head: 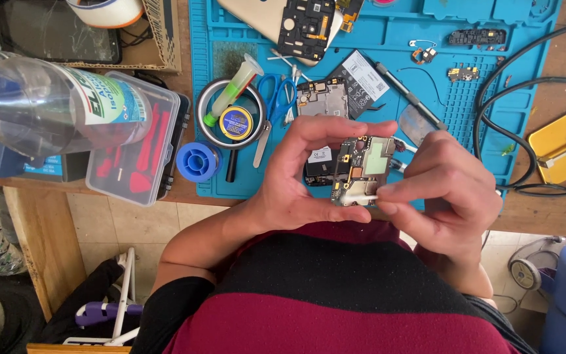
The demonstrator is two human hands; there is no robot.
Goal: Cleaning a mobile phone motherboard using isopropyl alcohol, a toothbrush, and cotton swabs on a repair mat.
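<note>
Both hands grip a small phone circuit board (361,172) above the blue repair mat (244,177), left hand (296,180) pinching its edges, right hand (443,193) pressing a white swab (360,195); hard rubbing could, arguably, dislodge components.

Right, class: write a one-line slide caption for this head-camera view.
Left hand holds a small circuit board while the right hand presses a white swab to it, above a blue mat.

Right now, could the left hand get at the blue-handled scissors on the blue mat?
Probably not freely: the left hand grips the small circuit board, so it is occupied, though the blue-handled scissors lie just beyond it, unobstructed.
</note>
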